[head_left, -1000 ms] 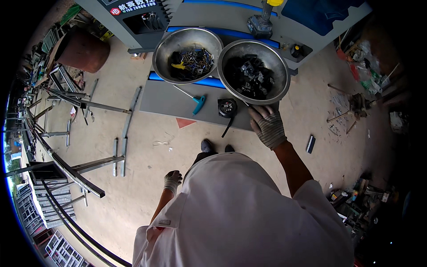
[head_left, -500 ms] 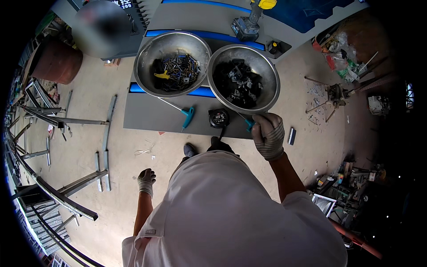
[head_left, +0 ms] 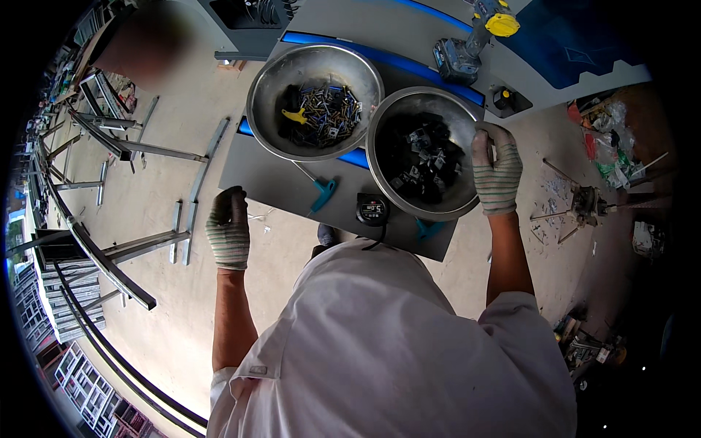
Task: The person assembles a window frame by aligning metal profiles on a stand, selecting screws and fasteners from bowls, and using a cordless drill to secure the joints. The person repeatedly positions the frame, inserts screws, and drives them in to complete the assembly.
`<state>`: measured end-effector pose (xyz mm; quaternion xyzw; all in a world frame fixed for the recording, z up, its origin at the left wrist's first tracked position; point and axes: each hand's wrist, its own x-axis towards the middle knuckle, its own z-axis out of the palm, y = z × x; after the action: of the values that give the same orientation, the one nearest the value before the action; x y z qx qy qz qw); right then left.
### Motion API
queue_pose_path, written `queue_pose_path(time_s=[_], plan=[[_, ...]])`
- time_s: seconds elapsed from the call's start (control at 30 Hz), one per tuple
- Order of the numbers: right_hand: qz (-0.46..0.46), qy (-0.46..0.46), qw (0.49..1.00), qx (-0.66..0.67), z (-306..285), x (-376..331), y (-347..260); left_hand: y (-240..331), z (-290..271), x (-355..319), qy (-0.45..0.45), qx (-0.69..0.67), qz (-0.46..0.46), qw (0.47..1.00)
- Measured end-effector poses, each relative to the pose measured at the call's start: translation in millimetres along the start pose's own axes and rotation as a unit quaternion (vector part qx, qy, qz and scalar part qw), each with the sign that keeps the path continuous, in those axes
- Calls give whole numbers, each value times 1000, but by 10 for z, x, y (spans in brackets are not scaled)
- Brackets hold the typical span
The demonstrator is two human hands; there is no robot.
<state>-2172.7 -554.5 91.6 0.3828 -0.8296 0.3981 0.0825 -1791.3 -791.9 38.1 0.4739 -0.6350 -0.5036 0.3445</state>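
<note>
Nearest, the person's white-shirted back fills the low part of the view, both forearms reaching out from it. Out to the side, the left hand (head_left: 228, 230), in a striped knit glove, hangs over the bare concrete floor (head_left: 146, 306) just off the near-left corner of the grey worktop (head_left: 277, 186); its fingers are loosely curled together and hold nothing, touching nothing.

Across from it, the right hand (head_left: 496, 171), gloved the same, has its fingers wrapped over the right rim of the nearer steel bowl (head_left: 427, 153), clamped on the edge. That bowl sits at the worktop's near-right side and holds a heap of dark, blackish metal fittings. On the worktop just this side of it lie a small black tape measure (head_left: 372, 209) and a teal-handled key (head_left: 321, 193).

Touching it on the left, a little farther, stands the second steel bowl (head_left: 314, 98), full of mixed screws and small parts with one yellow piece among them. Beyond, a cordless drill (head_left: 467, 47) lies on the far bench.

As I judge it, little is done: both bowls are full, nothing is laid out, and only the dark bowl is gripped.
</note>
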Motion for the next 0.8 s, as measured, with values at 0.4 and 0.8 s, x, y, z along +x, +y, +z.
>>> queue_pose_path(time_s=[0.4,0.8], plan=[[-24,-92,995,39,64,159,12,896,1461,894,-245,394,230,856],[-7,-67,995,69,64,173,39,831,1943,1127,-297,520,192,777]])
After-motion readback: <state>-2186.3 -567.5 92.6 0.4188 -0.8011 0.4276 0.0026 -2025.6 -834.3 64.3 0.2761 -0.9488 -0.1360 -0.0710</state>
